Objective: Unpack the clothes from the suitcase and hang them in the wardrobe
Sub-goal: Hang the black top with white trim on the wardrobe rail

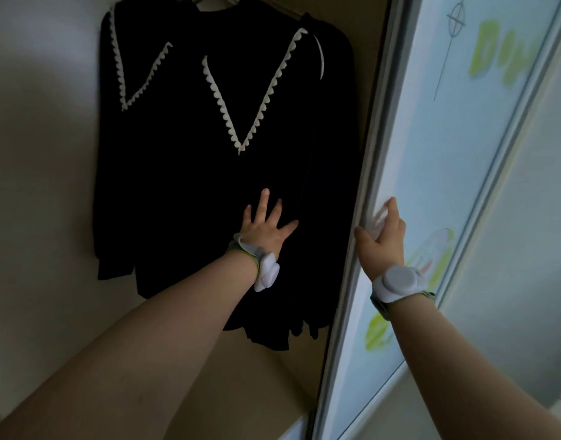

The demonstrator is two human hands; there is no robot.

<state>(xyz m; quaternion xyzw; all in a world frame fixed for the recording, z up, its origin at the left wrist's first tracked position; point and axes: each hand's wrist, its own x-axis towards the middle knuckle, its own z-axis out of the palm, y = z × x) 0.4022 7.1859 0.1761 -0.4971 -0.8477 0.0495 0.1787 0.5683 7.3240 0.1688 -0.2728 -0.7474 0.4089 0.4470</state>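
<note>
Black dress (177,185) with white-trimmed collar hangs left of the sliding door (447,138); left grip (266,225), spread wide, presses it flat, likely clearing the door's path; right grip (384,231) pinches the door edge.

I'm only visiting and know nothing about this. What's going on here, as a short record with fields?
clothing: black dress with white zigzag trim, hanging up
left side: left hand rests flat on the dress, fingers spread
right side: right hand holds the edge of the door between thumb and fingers
</note>
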